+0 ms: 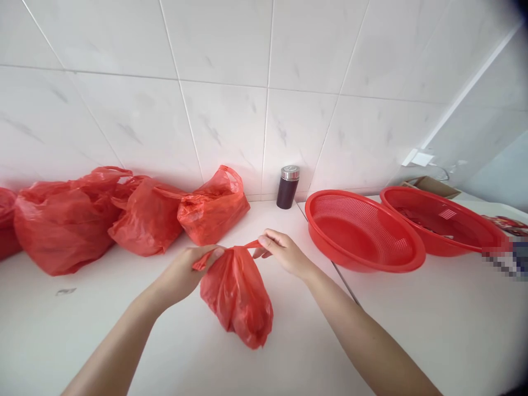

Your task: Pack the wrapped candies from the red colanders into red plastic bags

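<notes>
Between my hands is a red plastic bag (237,297), bulging with contents that its film hides, its gathered neck uppermost. My left hand (193,269) is closed on the left handle of the bag, a twisted end sticking out under the fingers. My right hand (282,250) pinches the other handle, which is stretched out to the right into a thin strip. Whether the bag's base touches the white table (165,341) I cannot tell. Just behind it stands another filled red plastic bag (216,206) with a loop handle upright.
Several more filled red bags (66,225) line the wall at left. A dark flask (287,190) with a silver lid stands near the wall. To the right are a red perforated basket (363,264) and a second red basin (454,250), with a cardboard box (433,187) behind.
</notes>
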{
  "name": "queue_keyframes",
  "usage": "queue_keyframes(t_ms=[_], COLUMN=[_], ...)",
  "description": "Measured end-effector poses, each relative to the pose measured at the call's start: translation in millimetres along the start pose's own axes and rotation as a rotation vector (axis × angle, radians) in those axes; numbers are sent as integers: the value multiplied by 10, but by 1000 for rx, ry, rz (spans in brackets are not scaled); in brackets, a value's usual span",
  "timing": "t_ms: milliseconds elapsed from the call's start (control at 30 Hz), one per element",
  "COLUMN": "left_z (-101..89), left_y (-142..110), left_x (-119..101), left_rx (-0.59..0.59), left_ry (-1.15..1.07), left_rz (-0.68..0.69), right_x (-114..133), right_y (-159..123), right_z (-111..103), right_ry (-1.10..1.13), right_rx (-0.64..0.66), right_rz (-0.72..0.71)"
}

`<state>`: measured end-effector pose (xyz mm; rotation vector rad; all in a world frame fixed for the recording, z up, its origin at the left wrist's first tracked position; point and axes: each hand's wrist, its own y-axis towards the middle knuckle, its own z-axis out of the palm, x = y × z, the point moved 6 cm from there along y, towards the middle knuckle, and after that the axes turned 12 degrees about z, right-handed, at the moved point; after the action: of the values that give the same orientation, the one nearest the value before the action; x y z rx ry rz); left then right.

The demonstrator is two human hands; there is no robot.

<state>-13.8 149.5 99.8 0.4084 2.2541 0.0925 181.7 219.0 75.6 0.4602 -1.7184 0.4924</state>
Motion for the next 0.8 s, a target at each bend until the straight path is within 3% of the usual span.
queue_keyframes(t_ms=[100, 167, 300, 400, 533, 800], left_z=[103, 168, 334, 483, 537, 605], left_y=[-199, -267, -266, -149, 23, 321], left_x=[313, 440, 507, 523, 691, 993], left_rx=[-37, -182, -534, -590, -516, -158], left_ry=[-46, -51, 14, 79, 233, 488], left_rz=[-127, -159, -203, -226, -281, -313], right_x=[-420, -583, -643, -645, -761, -1091], right_y=[39, 68, 113, 153, 185, 245], right_z=[-231, -274, -65, 204, 270, -153], right_ry=[-29, -49, -67, -159, -334, -529], right_rx=[-192, -291, -401, -368, -354, -450], right_rz=[119, 131, 105, 102, 87, 99])
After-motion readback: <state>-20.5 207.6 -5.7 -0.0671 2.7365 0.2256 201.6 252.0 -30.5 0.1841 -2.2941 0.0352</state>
